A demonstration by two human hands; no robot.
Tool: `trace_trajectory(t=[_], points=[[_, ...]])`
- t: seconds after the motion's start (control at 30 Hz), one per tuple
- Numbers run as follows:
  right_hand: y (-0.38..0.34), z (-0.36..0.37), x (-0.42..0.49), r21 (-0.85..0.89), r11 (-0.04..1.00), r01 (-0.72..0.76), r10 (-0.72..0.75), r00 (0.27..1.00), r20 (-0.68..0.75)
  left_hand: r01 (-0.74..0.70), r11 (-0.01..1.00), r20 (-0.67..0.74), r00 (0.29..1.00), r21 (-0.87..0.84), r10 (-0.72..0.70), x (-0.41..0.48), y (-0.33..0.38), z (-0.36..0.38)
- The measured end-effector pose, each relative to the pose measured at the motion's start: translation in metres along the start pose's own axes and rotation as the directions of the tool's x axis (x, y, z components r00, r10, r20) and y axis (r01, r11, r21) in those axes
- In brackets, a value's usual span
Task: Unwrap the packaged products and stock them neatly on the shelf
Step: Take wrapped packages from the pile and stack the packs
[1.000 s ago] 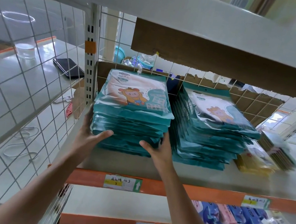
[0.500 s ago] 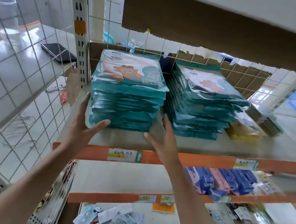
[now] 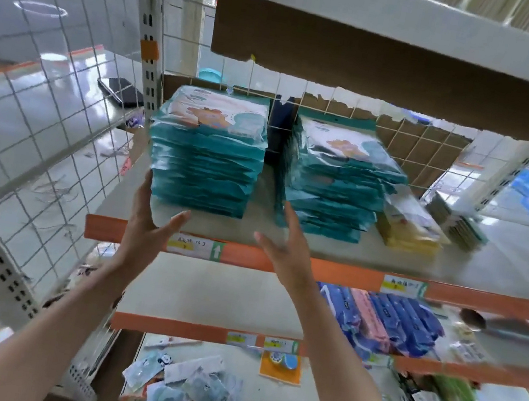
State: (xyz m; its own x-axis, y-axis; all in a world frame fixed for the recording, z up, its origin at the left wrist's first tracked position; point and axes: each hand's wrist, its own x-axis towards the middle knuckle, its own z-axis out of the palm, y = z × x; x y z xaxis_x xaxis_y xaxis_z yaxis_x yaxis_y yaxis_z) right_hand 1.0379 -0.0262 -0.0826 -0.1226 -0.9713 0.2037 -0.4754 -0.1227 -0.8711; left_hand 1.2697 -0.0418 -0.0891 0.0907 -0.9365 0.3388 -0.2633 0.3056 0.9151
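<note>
Two bare forearms reach up from the bottom of the view. Below them, on the lowest board, lie loose small panda packets (image 3: 178, 384) and an orange card (image 3: 281, 366). One level up, a row of blue and pink packs (image 3: 385, 323) sits on the right. The left hand (image 3: 148, 227) is spread wide with straight fingers and the thumb splayed out, holding nothing. Its fingertips reach the lower left corner of the left stack of teal packets (image 3: 207, 156), though contact cannot be told. The right hand (image 3: 286, 252) is likewise flat and wide, holding nothing, apart from that stack, with its fingertips in front of the lower left corner of the right stack of teal packets (image 3: 331, 183). Both stacks stand side by side on the shelf (image 3: 280, 263), which has an orange front edge with paper labels, and a narrow gap separates them. Just right of the right stack lie yellow packets (image 3: 410, 230), then a smaller pile (image 3: 460, 221). Torn cardboard (image 3: 420, 145) lines the wire back. Through the wire side panel (image 3: 42, 130) on the left, a dark phone (image 3: 121, 91) lies on a counter.
</note>
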Motion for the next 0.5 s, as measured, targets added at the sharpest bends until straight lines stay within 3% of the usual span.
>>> trace_trajectory(t=[0.23, 0.37, 0.5], points=[[0.004, -0.021, -0.014, -0.116, 0.983, 0.144, -0.134, 0.987, 0.093, -0.054, 0.956, 0.032, 0.998, 0.289, 0.046, -0.032, 0.014, 0.028], [0.016, -0.044, -0.015, -0.382, 0.892, 0.241, -0.231, 0.97, 0.075, -0.2, 0.817, 0.174, 0.977, 0.54, 0.124, -0.035, 0.029, 0.053], [0.024, -0.071, -0.011, -0.52, 0.825, 0.22, -0.22, 0.974, 0.063, -0.334, 0.717, 0.305, 0.936, 0.612, 0.176, -0.022, 0.048, 0.078]])
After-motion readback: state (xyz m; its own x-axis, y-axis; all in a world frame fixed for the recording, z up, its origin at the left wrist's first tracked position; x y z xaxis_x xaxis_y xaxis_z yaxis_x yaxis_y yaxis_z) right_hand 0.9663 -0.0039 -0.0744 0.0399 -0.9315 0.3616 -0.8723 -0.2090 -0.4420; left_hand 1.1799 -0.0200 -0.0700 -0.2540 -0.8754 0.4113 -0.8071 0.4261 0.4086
